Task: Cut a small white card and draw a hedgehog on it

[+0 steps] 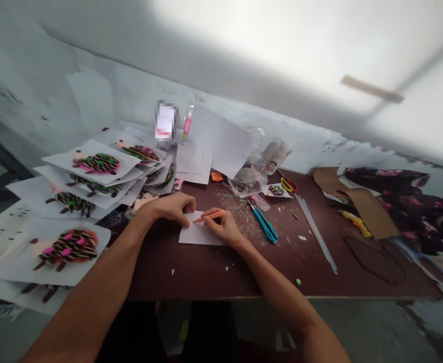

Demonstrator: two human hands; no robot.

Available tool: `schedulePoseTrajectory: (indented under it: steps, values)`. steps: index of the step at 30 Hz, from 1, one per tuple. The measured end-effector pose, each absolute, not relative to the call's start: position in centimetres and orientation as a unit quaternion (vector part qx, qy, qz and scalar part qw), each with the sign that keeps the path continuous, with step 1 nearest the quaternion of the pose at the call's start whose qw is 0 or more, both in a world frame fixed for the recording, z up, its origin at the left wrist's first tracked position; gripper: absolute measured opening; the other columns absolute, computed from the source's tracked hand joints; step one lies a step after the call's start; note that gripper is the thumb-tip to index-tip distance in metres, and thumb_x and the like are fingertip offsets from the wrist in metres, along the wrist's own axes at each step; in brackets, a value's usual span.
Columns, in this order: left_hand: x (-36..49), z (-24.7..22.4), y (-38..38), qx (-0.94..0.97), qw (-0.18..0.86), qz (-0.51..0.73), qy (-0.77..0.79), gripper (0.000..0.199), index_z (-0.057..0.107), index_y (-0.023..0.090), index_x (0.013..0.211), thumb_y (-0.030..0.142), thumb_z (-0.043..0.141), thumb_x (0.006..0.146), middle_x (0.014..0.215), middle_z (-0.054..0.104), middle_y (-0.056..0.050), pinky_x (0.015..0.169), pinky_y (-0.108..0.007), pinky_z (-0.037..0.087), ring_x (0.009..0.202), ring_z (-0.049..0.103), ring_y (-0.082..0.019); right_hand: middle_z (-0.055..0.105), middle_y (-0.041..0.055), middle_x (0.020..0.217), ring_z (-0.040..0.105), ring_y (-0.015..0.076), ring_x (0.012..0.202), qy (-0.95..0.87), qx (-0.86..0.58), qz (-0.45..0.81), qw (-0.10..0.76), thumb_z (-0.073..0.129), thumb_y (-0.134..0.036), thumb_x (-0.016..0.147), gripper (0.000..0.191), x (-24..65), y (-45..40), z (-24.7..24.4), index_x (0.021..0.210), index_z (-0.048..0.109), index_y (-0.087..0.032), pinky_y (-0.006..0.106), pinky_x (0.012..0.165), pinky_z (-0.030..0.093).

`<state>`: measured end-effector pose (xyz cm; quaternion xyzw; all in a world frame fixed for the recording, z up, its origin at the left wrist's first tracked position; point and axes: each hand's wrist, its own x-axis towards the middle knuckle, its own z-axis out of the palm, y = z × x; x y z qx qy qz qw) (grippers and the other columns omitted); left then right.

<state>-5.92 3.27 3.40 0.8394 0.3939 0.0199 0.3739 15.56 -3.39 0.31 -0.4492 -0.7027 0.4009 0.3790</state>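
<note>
A white sheet of paper [200,236] lies on the dark red table between my hands. My right hand [223,227] is closed around an orange pen [214,215], whose tip points left onto the upper part of the sheet. My left hand [176,207] is at the sheet's upper left corner, with its fingers curled and the thumb near the paper's edge; whether it pinches anything is too small to tell. Stacked cards with hedgehog figures [97,162] stand to the left. One such card [68,249] lies nearest, beside my left forearm.
Teal-handled pliers [264,224] lie right of my right hand among scattered bits. Beyond are a plastic bag [247,179], scissors [289,184] and a small hedgehog card [277,190]. Clear sticks [317,234], a yellow glue gun [357,223] and brown cardboard [374,214] lie farther right.
</note>
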Motion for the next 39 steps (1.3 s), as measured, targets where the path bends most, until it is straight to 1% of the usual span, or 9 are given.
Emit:
schedulePoseTrajectory:
  steps: [5,13,17,24,33,39]
  values:
    - [-5.9,3.4,3.2,0.839,0.367,0.015,0.401,0.042,0.058,0.021,0.091,0.035,0.074,0.055,0.092,0.062,-0.001,0.067,-0.027,0.039,0.081,0.055,-0.019,0.071,0.0044,0.08,0.056,0.0111,0.06,-0.715,-0.444,0.393,0.37,0.062,-0.031,0.085,0.021,15.6,-3.4,0.6,0.082,0.078,-0.018,0.023,0.057,0.041]
    - [-6.2,2.3,3.7,0.841,0.374,0.035,0.389,0.042,0.059,0.021,0.092,0.036,0.075,0.056,0.09,0.06,-0.001,0.067,-0.027,0.039,0.08,0.054,-0.019,0.07,0.0031,0.076,0.059,0.0127,0.065,-0.706,-0.444,0.406,0.374,0.062,-0.03,0.085,0.019,15.5,-3.2,0.8,0.08,0.077,-0.019,0.023,0.06,0.044]
    - [-6.3,2.2,3.8,0.84,0.374,0.033,0.391,0.043,0.059,0.022,0.092,0.035,0.076,0.055,0.089,0.06,0.0,0.067,-0.026,0.039,0.079,0.054,-0.018,0.071,0.0028,0.076,0.06,0.0127,0.065,-0.702,-0.45,0.412,0.368,0.062,-0.032,0.084,0.02,15.5,-3.2,0.8,0.08,0.076,-0.019,0.023,0.059,0.044]
    - [-6.3,2.3,3.7,0.845,0.367,0.036,0.387,0.041,0.058,0.021,0.091,0.034,0.074,0.056,0.088,0.059,0.0,0.067,-0.026,0.039,0.079,0.053,-0.018,0.07,0.0028,0.074,0.056,0.0114,0.06,-0.696,-0.463,0.409,0.367,0.063,-0.032,0.083,0.019,15.4,-3.2,0.8,0.079,0.075,-0.018,0.023,0.056,0.04]
    - [-6.2,2.3,3.8,0.848,0.362,0.035,0.385,0.04,0.059,0.021,0.091,0.034,0.073,0.056,0.089,0.06,0.0,0.067,-0.025,0.039,0.08,0.054,-0.018,0.07,0.0028,0.074,0.055,0.0111,0.059,-0.695,-0.465,0.407,0.368,0.065,-0.033,0.084,0.02,15.4,-3.2,0.8,0.079,0.077,-0.019,0.022,0.054,0.04]
    - [-6.2,2.5,3.7,0.85,0.364,0.029,0.379,0.04,0.06,0.02,0.091,0.034,0.073,0.057,0.09,0.061,-0.001,0.069,-0.027,0.04,0.082,0.055,-0.019,0.067,0.0014,0.068,0.053,0.011,0.056,-0.691,-0.472,0.407,0.367,0.065,-0.033,0.083,0.018,15.4,-3.1,0.6,0.08,0.076,-0.019,0.022,0.053,0.038]
